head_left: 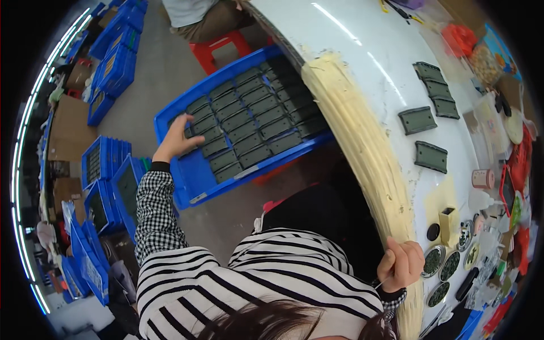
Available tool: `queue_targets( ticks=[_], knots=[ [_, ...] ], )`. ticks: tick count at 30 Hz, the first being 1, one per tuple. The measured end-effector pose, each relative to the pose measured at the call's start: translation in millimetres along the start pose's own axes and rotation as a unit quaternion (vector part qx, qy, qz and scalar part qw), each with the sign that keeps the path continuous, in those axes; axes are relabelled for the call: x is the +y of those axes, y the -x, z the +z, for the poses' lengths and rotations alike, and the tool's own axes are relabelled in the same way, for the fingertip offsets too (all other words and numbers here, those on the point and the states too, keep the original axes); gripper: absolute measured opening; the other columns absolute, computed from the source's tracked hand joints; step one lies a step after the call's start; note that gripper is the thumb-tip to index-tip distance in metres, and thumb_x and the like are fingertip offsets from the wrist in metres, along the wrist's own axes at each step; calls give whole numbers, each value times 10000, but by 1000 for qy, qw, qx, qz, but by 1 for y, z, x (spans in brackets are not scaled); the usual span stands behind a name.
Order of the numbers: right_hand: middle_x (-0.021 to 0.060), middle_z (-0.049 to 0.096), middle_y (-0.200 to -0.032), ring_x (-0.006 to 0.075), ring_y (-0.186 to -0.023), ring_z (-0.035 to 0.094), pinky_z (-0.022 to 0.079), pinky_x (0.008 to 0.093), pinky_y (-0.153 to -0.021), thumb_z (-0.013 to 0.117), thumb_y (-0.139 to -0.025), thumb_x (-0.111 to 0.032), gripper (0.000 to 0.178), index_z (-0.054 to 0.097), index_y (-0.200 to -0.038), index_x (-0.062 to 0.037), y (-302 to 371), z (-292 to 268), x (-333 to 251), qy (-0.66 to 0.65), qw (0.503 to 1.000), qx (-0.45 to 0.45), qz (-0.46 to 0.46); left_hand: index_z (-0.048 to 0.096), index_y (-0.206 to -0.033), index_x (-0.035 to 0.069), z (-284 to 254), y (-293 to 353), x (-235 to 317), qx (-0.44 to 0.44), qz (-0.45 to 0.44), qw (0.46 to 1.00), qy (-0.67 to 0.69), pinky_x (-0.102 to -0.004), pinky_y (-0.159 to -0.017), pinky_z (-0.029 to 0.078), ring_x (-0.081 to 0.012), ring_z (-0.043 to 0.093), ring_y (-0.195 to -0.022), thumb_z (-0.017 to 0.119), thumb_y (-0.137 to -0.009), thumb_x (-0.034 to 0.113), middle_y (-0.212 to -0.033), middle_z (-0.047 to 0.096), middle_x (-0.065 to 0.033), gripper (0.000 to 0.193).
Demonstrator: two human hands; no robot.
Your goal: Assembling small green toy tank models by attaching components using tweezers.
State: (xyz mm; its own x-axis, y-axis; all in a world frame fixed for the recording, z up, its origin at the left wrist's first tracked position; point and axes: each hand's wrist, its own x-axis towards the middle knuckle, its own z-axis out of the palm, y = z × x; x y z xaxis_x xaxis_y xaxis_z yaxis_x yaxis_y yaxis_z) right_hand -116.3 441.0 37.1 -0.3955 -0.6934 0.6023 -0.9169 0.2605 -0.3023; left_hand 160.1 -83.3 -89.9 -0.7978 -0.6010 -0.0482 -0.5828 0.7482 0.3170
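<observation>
My left hand [178,139] is over the near left corner of a blue plastic tray [192,173], thumb and fingers spread beside the dark green parts. Whether its fingertips touch one is not clear. These curved rectangular parts [235,122] lie in close rows in the tray. At the table's near edge, by its tan padded border [362,147], my right hand [403,263] has its fingers curled closed; what they hold, if anything, is hidden. Two separate green parts, one farther [417,120] and one nearer [432,157], lie on the white table [379,51], beside a short row of joined-up ones [437,90].
Round tins of small dark pieces [434,260], a tan block [448,224] and a black lid [433,232] stand at the table's right. Red bags [460,39] and clutter line the far edge. Blue crates [110,73] stack at left; a person sits on a red stool [221,48].
</observation>
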Motion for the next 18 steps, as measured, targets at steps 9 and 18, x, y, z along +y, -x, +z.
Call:
queue_targets(
  ticks=[9, 18],
  knots=[
    [73, 568, -628, 243, -509, 524, 428, 336, -506, 649, -866, -123, 166, 700, -836, 33, -13, 19, -21, 0, 999, -15, -28, 120, -1544, 217, 38, 31, -50, -60, -83, 991, -92, -536, -1146, 251, -432, 163, -1442, 903, -588, 309, -1566, 109, -264, 1239],
    [76, 560, -604, 234, -518, 543, 433, 321, -508, 674, -817, -84, 105, 691, -814, 20, -13, 33, -23, 26, 999, -22, -8, 132, -1546, 254, 32, -6, -84, -105, -97, 988, -54, -502, -1116, 323, -436, 293, -1370, 864, -562, 295, -1482, 288, -259, 1226]
  ],
)
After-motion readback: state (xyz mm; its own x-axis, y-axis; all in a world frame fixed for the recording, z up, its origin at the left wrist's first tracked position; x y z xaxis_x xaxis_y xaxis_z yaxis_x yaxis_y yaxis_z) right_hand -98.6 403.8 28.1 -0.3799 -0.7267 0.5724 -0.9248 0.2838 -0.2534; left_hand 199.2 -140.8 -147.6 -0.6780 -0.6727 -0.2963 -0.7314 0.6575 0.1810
